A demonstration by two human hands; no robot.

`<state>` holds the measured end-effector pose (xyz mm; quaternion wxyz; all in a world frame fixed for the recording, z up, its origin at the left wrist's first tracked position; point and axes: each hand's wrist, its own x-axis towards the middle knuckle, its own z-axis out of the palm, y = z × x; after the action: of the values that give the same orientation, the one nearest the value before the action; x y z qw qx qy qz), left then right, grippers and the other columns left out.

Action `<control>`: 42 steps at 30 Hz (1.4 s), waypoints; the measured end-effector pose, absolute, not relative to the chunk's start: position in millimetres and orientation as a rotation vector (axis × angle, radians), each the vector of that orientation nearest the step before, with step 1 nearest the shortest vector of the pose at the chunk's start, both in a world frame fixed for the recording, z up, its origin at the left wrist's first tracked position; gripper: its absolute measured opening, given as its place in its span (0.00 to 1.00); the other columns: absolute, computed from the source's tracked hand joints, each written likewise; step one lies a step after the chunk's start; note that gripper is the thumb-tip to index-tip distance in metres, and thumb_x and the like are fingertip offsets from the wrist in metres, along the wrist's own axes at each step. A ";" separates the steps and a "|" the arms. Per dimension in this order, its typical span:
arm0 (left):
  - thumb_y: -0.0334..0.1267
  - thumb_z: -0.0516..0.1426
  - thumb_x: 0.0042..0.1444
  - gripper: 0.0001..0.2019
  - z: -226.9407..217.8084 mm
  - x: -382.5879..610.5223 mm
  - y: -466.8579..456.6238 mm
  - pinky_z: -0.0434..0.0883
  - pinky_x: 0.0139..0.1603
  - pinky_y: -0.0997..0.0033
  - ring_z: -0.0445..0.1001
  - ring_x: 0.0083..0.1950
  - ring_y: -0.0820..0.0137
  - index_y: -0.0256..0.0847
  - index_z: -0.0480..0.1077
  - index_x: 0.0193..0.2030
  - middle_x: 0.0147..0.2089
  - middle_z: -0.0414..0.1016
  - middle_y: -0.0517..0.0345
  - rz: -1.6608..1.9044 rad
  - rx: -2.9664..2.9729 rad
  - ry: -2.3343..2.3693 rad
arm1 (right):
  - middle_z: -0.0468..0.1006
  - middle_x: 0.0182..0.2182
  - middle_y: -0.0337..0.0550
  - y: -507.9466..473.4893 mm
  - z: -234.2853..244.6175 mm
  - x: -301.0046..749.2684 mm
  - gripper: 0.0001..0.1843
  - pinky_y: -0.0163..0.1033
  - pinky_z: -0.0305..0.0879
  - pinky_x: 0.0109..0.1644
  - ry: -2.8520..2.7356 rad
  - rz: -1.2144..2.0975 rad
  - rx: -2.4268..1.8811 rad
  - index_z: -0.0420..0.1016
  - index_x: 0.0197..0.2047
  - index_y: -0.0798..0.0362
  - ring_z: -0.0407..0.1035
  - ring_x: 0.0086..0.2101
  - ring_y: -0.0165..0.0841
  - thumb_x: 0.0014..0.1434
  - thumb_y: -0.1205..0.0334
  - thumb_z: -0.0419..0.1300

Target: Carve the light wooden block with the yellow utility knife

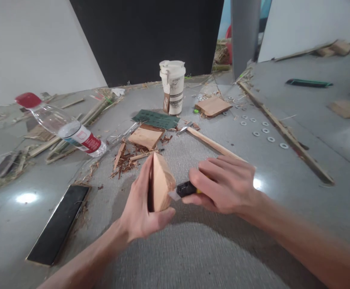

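My left hand (143,204) grips a pale wood block (162,184), tilted up with its bark-dark side against the palm. In my right hand (223,184) is a utility knife (187,189) with a black nose and a bit of yellow showing. Its short blade points left and meets the block's right edge, or lies just in front of it; I cannot tell which. Beyond the block lie brown bark shavings (122,160) and another cut wood piece (145,136). A thin wooden stick (211,142) with a metal blade at its far end lies past my right hand.
A red-capped bottle (83,138) leans at left, above a black slab (59,224). Behind the work stand a white cup (172,86) and a dark green sheet (156,119). To the right are a wood piece (213,106), several washers (265,130) and a long wooden strip (286,134).
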<state>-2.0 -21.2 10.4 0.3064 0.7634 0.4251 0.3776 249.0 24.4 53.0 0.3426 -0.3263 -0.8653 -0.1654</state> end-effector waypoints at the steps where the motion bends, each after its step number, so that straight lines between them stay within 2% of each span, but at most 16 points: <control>1: 0.56 0.64 0.46 0.56 10.3 1.5 -24.7 0.73 0.64 0.33 0.73 0.66 0.38 0.43 0.49 0.80 0.70 0.70 0.38 0.929 2.078 1.034 | 0.71 0.24 0.36 32.7 54.4 258.1 0.22 0.41 0.50 0.30 -2.199 -0.343 -0.992 0.72 0.37 0.48 0.60 0.24 0.30 0.78 0.46 0.50; 3: 0.55 0.65 0.42 0.59 9.5 8.7 -31.5 0.78 0.58 0.38 0.78 0.59 0.41 0.45 0.48 0.80 0.66 0.73 0.39 0.803 2.157 0.850 | 0.65 0.20 0.34 52.0 56.4 280.3 0.22 0.42 0.45 0.29 -1.936 -0.281 -1.353 0.68 0.33 0.47 0.53 0.21 0.30 0.78 0.45 0.51; 4: 0.55 0.66 0.41 0.60 8.4 11.2 -33.2 0.79 0.57 0.39 0.79 0.58 0.41 0.45 0.46 0.81 0.67 0.73 0.39 0.790 2.150 0.816 | 0.64 0.21 0.36 60.9 56.2 290.7 0.22 0.42 0.46 0.31 -1.831 -0.245 -1.464 0.67 0.32 0.47 0.54 0.23 0.31 0.77 0.44 0.52; 6: 0.54 0.66 0.43 0.61 4.3 11.6 -31.2 0.76 0.63 0.35 0.77 0.63 0.39 0.47 0.43 0.81 0.71 0.70 0.38 0.909 2.100 0.899 | 0.59 0.20 0.35 71.9 52.5 303.3 0.24 0.42 0.47 0.31 -1.786 -0.209 -1.472 0.62 0.29 0.46 0.54 0.22 0.32 0.77 0.45 0.49; 10: 0.58 0.67 0.49 0.57 -7.5 -2.2 -14.7 0.63 0.71 0.24 0.64 0.74 0.31 0.45 0.47 0.81 0.77 0.62 0.35 1.075 1.961 1.168 | 0.61 0.18 0.31 60.5 38.4 288.6 0.22 0.39 0.50 0.28 -1.999 -0.001 -1.364 0.68 0.33 0.48 0.57 0.19 0.29 0.76 0.46 0.51; 15: 0.66 0.68 0.50 0.58 -13.6 -9.8 -8.5 0.55 0.76 0.24 0.57 0.79 0.34 0.46 0.48 0.80 0.80 0.55 0.37 1.173 1.689 1.236 | 0.66 0.21 0.31 30.8 34.6 257.9 0.18 0.37 0.53 0.30 -2.170 0.193 -1.070 0.70 0.39 0.50 0.61 0.22 0.28 0.77 0.50 0.52; 19: 0.64 0.69 0.49 0.58 -12.2 -7.9 -10.7 0.56 0.75 0.23 0.58 0.78 0.34 0.47 0.47 0.80 0.79 0.55 0.38 1.177 1.594 1.220 | 0.69 0.23 0.31 19.6 38.7 250.6 0.15 0.37 0.51 0.29 -2.219 0.263 -0.966 0.70 0.39 0.51 0.61 0.22 0.26 0.76 0.53 0.53; 23: 0.58 0.70 0.48 0.58 -9.6 -5.6 -9.6 0.56 0.75 0.24 0.59 0.77 0.36 0.48 0.46 0.79 0.77 0.57 0.39 1.200 1.624 1.247 | 0.69 0.24 0.32 13.3 40.6 244.5 0.13 0.38 0.51 0.29 -2.298 0.273 -0.859 0.68 0.37 0.51 0.61 0.23 0.27 0.74 0.56 0.52; 29: 0.45 0.73 0.43 0.57 -4.4 4.0 -9.9 0.70 0.65 0.38 0.69 0.67 0.46 0.51 0.47 0.76 0.65 0.64 0.45 1.274 1.701 1.351 | 0.67 0.25 0.32 12.6 36.5 242.7 0.20 0.40 0.47 0.28 -2.427 0.257 -0.783 0.63 0.35 0.49 0.57 0.23 0.28 0.77 0.47 0.49; 34: 0.39 0.71 0.46 0.51 -2.7 7.6 -12.7 0.72 0.59 0.46 0.70 0.59 0.57 0.54 0.45 0.71 0.59 0.63 0.50 1.280 1.785 1.376 | 0.67 0.25 0.32 14.3 34.4 242.2 0.22 0.40 0.47 0.29 -2.436 0.270 -0.766 0.63 0.35 0.49 0.56 0.23 0.28 0.78 0.45 0.47; 42: 0.38 0.70 0.47 0.49 -5.7 6.9 -14.0 0.72 0.57 0.46 0.68 0.59 0.55 0.52 0.44 0.69 0.61 0.61 0.48 1.247 1.808 1.347 | 0.69 0.26 0.34 14.0 35.1 238.8 0.24 0.41 0.49 0.30 -2.465 0.252 -0.722 0.66 0.36 0.50 0.58 0.24 0.29 0.79 0.45 0.44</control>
<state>6.9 -14.0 -5.7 0.2785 0.6740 0.5020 0.4649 238.8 14.0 35.1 0.2769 -0.2687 -0.9178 0.0939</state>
